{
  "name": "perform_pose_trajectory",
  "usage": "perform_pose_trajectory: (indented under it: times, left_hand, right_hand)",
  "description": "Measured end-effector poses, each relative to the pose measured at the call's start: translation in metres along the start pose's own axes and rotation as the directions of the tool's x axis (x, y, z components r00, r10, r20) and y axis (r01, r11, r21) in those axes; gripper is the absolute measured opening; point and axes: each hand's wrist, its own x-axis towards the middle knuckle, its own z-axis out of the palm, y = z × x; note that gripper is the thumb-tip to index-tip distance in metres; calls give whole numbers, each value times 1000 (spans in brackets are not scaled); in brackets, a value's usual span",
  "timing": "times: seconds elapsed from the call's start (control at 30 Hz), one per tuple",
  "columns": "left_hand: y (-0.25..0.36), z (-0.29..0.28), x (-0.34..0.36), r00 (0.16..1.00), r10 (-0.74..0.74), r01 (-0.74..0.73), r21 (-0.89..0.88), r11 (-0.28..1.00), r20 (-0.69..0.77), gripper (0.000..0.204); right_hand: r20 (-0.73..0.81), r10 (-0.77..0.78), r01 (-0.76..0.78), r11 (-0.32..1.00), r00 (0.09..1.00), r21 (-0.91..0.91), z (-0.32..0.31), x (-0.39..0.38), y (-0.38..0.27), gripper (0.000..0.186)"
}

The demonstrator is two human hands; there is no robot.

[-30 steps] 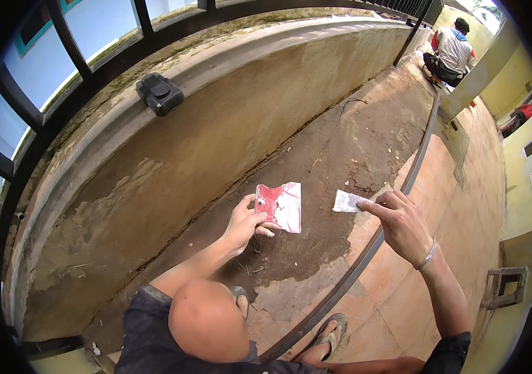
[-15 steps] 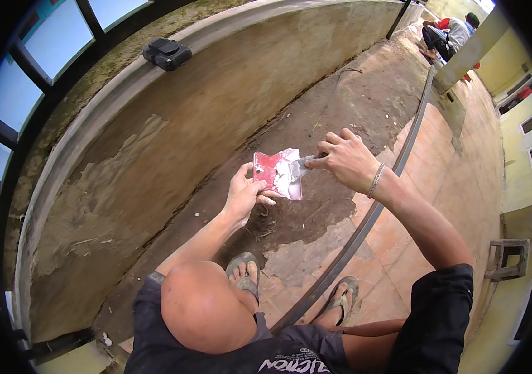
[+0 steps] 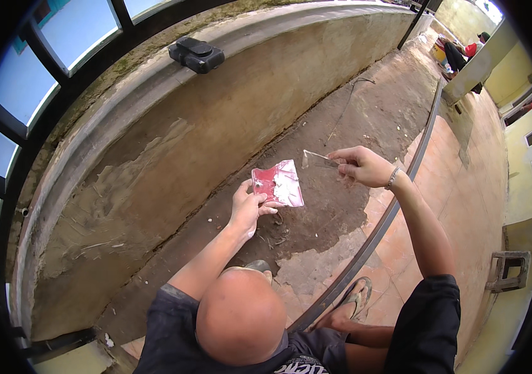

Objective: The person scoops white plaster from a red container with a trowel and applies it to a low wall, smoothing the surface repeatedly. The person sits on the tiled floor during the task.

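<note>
My left hand is closed on the edge of a red plastic piece, thumb on top. White paste is smeared across the right half of that piece. To the right, my right hand pinches the handle end of a small putty knife. The blade points left, seen nearly edge-on, with some pale paste at its tip. A gap separates the blade from the red piece. Both hands are held above the bare ground in front of my body.
A low plastered wall curves along the left, with a black case-like object on its top. Black fence bars stand beyond. A long dark rail crosses the floor. A stool stands right; another person sits far off.
My right hand has lifted the putty knife off the paste and turned its blade nearly edge-on. My left hand keeps the red piece almost where it was. The view has shifted slightly.
</note>
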Motion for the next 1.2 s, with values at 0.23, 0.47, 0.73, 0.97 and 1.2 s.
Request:
perform_pose_trajectory:
  times: [0.23,0.47,0.73,0.97,1.2]
  left_hand:
    - [66,-10,-9,998,46,-50,84,995,51,50]
    - [123,29,-52,999,29,-37,176,984,46,49]
    - [151,68,-63,973,216,-222,78,972,79,54]
    - [111,44,-36,982,190,-189,-30,981,10,52]
    - [83,53,-17,984,109,-92,-127,988,140,52]
  right_hand:
    - [83,-118,61,861,990,504,-2,2,14,37]
    - [-159,-397,424,784,904,454,8,2,-11,36]
    - [-510,-738,654,655,443,-379,52,0,2,56]
    - [-533,-546,368,835,647,-409,42,-26,33,51]
    - [-699,-485,563,814,526,-142,81,10,24,52]
